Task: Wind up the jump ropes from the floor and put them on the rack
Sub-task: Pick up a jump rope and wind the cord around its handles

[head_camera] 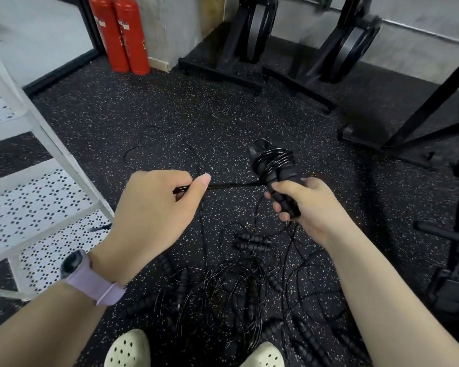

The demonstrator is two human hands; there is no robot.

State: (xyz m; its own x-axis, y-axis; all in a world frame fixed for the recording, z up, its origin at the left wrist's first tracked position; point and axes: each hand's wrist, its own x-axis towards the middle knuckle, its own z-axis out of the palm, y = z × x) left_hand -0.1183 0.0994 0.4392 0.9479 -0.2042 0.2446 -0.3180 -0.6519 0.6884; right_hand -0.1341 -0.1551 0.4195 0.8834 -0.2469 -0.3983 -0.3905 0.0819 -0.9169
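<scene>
My right hand (306, 205) grips the handles (281, 192), cord coiled just beyond; my left hand (157, 205) pinches the taut cord (233, 185) stretching between them.

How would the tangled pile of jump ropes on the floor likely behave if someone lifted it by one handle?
The pile of jump ropes would probably come up floppy, since its thin cords lie in loose curls. Crossing loops suggest other ropes would snag and drag along. The ribbed handles look grippy, so slipping seems unlikely.
</scene>
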